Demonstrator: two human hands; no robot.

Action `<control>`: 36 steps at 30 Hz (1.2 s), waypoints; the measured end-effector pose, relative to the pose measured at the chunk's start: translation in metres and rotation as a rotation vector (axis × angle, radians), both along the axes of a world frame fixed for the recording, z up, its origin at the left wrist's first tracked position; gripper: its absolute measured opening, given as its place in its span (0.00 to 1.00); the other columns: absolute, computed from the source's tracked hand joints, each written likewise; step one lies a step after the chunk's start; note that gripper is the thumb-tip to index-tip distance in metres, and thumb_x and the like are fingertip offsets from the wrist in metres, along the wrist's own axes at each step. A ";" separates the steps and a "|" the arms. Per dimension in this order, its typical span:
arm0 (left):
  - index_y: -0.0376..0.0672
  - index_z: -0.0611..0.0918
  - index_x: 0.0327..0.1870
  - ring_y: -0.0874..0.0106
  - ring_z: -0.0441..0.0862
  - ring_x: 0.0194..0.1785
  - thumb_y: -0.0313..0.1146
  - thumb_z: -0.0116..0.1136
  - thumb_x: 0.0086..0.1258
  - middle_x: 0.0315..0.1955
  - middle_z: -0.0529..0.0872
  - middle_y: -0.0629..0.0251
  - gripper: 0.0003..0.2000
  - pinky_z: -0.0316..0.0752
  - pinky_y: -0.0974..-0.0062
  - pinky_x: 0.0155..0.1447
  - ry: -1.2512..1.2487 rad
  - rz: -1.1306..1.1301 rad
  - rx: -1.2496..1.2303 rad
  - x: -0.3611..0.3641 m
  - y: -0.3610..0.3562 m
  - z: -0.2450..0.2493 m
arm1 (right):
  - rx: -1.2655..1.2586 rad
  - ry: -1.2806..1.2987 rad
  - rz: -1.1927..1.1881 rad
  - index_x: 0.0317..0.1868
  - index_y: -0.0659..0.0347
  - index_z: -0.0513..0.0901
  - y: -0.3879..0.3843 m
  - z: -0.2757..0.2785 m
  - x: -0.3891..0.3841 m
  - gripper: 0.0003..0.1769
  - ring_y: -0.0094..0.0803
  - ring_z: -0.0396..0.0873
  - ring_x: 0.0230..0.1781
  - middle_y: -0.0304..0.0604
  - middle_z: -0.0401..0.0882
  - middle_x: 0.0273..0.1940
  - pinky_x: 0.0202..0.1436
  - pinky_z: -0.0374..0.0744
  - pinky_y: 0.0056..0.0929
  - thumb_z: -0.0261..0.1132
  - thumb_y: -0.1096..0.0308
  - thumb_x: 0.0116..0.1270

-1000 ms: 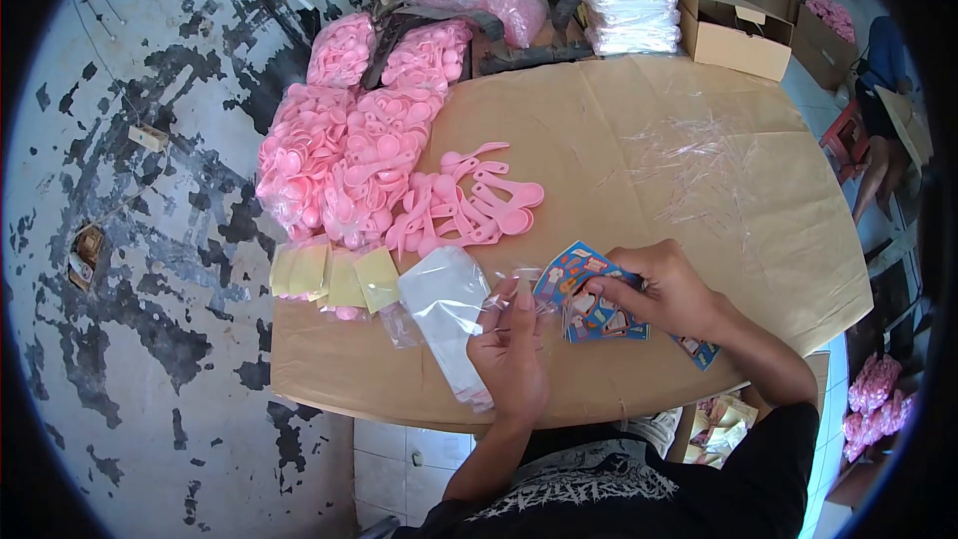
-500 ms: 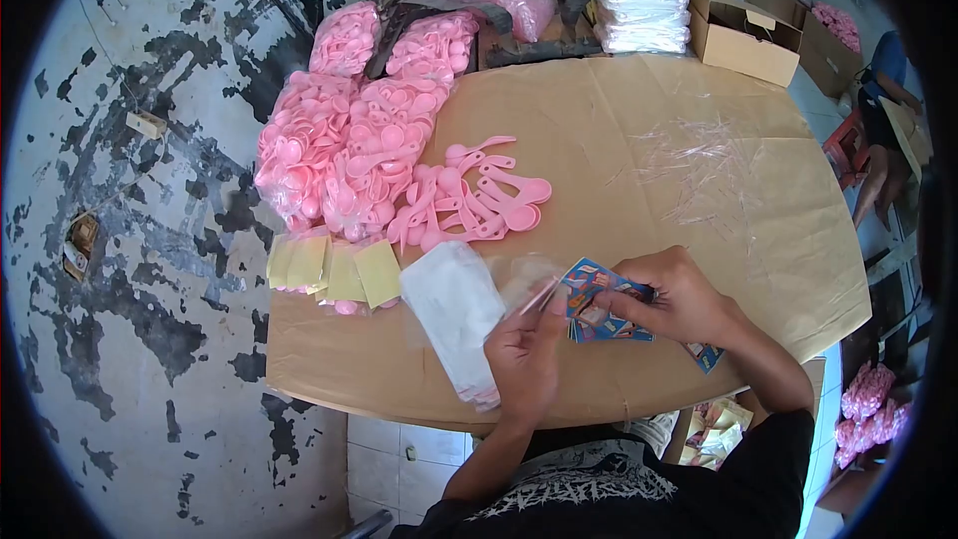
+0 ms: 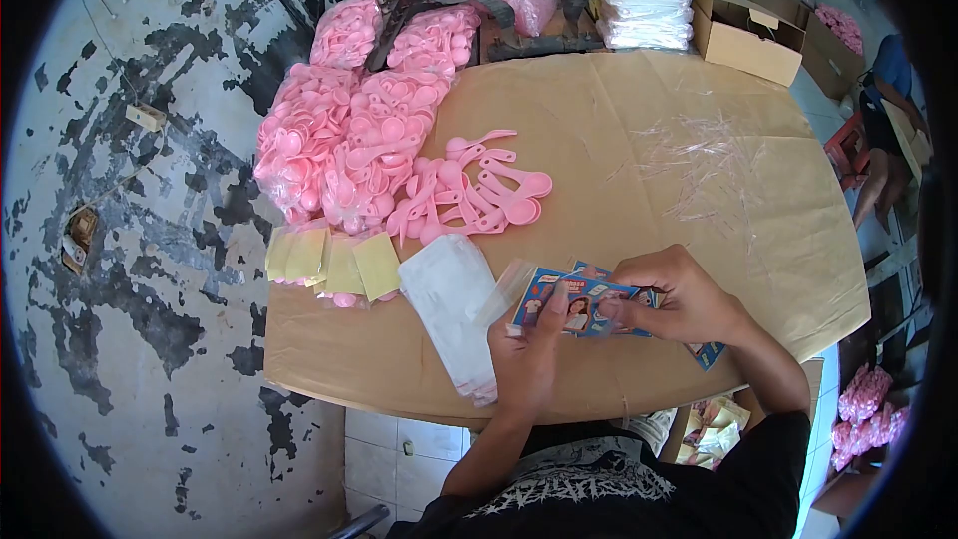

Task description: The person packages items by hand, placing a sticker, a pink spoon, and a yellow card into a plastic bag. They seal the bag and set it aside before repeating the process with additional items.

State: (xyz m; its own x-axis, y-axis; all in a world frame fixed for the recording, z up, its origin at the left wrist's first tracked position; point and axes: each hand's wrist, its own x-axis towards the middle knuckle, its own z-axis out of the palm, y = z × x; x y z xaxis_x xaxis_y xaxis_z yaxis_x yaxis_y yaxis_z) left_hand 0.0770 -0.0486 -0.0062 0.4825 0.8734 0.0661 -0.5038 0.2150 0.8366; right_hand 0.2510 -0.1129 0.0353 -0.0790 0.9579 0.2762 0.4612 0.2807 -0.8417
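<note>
My left hand (image 3: 526, 364) is closed on a clear plastic bag (image 3: 502, 294) and a blue printed card (image 3: 544, 289), with the thumb lying over the card's face. My right hand (image 3: 684, 294) pinches more blue printed cards at their right side; how many is hidden. Both hands meet over the front of the table, and the cards overlap between them. Left of my left hand lies a stack of clear plastic bags (image 3: 449, 309), whitish and flat. One more blue card (image 3: 707, 353) lies under my right wrist, partly covered.
Loose pink spoons (image 3: 469, 195) lie beside bulging bags of pink spoons (image 3: 349, 140). Small packets with yellow cards (image 3: 344, 265) lie at the left edge. Thin clear strips (image 3: 704, 165) are scattered right. Cardboard boxes (image 3: 748, 40) stand behind; another person (image 3: 883, 140) sits far right.
The blue card in my left hand now shows its face and sits further left, at the clear bag. My right hand has stayed nearly in place.
</note>
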 end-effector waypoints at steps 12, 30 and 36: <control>0.43 0.56 0.73 0.57 0.54 0.76 0.49 0.36 0.79 0.73 0.54 0.46 0.28 0.53 0.51 0.75 -0.359 -0.226 0.220 0.000 -0.002 -0.011 | 0.036 0.093 0.021 0.41 0.63 0.83 -0.001 -0.007 -0.006 0.08 0.19 0.73 0.27 0.38 0.80 0.30 0.31 0.72 0.24 0.69 0.70 0.64; 0.47 0.70 0.57 0.48 0.69 0.66 0.28 0.69 0.57 0.56 0.76 0.59 0.27 0.65 0.46 0.68 -0.419 -0.113 0.618 -0.050 0.023 -0.013 | 0.022 -0.169 -0.295 0.35 0.63 0.84 0.007 0.021 0.036 0.11 0.29 0.77 0.21 0.41 0.80 0.23 0.25 0.72 0.25 0.63 0.64 0.68; 0.49 0.67 0.58 0.48 0.74 0.62 0.28 0.69 0.57 0.53 0.79 0.60 0.29 0.69 0.47 0.64 -0.299 0.096 0.676 -0.070 0.036 -0.018 | 0.185 -0.661 -0.126 0.49 0.59 0.82 0.116 -0.026 0.046 0.14 0.44 0.76 0.47 0.48 0.78 0.44 0.52 0.75 0.39 0.64 0.70 0.63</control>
